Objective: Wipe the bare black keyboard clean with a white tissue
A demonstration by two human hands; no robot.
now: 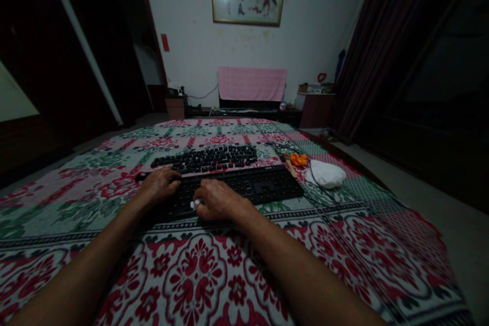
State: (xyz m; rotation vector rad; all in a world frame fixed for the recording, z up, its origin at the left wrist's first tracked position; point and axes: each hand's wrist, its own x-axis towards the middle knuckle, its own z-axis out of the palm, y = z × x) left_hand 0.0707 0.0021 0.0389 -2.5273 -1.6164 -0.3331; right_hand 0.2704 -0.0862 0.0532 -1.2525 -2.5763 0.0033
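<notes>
A black keyboard base (275, 189) with its keycaps off lies on a patterned blanket. My left hand (159, 184) grips its left end, the thumb stretched toward the rows of bare key sockets. My right hand (217, 197) is closed over the middle of the base, pinching a small white wad of tissue (196, 204) against it. Just behind the base lie the loose black keycaps (214, 157), spread in rough rows. The fingertips of both hands are partly hidden.
To the right are a white cloth bundle (326, 175), an orange bunched item (298, 159), a wooden-handled tool (291, 168) and a dark cable (319, 183). The flowered blanket (198, 285) covers the bed. A pink cloth (252, 83) hangs by the far wall.
</notes>
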